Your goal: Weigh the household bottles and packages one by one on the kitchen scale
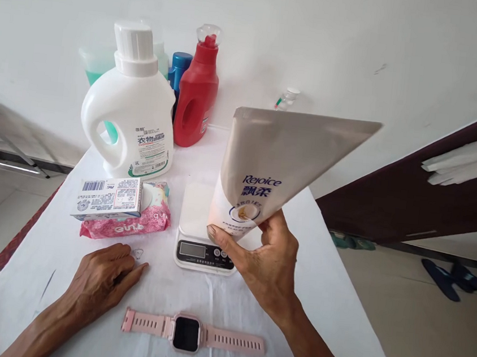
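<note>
My right hand [270, 261] grips a large Rejoice squeeze tube [261, 164] near its lower end, thumb in front and fingers behind. The tube tilts, its wide flat end up, above a white kitchen scale [196, 214]. It hides part of the scale's platform, and I cannot tell whether they touch. The scale's display [192, 250] looks blank. My left hand [103, 275] rests on the white-covered table with its fingers curled in and nothing visible in them. Between my forearms lies a pink smartwatch [187, 333] with its strap spread out, its screen dark.
A soap box [108, 198] lies on a pink packet [131, 225] left of the scale. Behind them stand a white detergent jug [132, 110], a red bottle [197, 92], a blue bottle [179, 70] and a green-filled container [94, 69]. A small glass vial [287, 99] is near the wall.
</note>
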`<state>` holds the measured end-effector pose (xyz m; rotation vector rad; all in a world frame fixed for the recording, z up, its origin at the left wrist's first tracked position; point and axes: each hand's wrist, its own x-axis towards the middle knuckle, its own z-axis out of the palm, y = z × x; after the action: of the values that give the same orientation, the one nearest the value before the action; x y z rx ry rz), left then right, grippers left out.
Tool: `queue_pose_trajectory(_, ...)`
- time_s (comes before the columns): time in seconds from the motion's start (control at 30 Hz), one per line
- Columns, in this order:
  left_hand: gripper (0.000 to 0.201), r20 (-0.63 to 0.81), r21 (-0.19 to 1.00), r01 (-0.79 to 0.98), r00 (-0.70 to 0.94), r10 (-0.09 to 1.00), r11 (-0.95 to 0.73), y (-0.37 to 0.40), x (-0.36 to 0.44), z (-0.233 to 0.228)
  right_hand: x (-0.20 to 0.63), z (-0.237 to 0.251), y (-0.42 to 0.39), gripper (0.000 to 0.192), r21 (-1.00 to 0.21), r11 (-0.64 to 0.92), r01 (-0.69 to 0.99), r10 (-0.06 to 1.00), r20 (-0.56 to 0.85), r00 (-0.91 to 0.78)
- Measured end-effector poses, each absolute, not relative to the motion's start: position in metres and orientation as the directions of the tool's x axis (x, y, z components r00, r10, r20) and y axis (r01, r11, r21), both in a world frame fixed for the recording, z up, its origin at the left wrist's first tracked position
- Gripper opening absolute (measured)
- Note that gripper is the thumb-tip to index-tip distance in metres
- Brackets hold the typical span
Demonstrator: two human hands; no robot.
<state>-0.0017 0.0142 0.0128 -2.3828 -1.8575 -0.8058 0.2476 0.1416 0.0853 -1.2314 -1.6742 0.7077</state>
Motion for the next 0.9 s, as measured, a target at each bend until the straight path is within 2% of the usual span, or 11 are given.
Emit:
queue_pose_trajectory(0.3,0.044,0.401,0.319,0.898,0.16,0.902,-0.301,0.017,-0.003,0.011,0.25,0.093,0.174,0.048,-0.782,0.398,0.48,0.9,0.434,-0.038)
queue_pose_trajectory(0.53,0.044,0.423,0.334,0.887,0.162,0.891,-0.32,0.02,0.0,0.011,0.242,0.072,0.283,0.055,-0.739,0.429,0.519,0.867,0.498,-0.008)
queue_pose_trajectory(0.77,0.043,0.417,0.341,0.88,0.174,0.892,-0.331,0.02,-0.004,0.006,0.223,0.046,0.402,0.051,-0.832,0.18,0.525,0.935,0.311,0.172)
queue_pose_trajectory(0.9,0.046,0.441,0.347,0.873,0.171,0.881,-0.342,0.022,-0.002,0.007,0.216,0.039,0.434,0.05,-0.84,0.125,0.528,0.941,0.268,0.204)
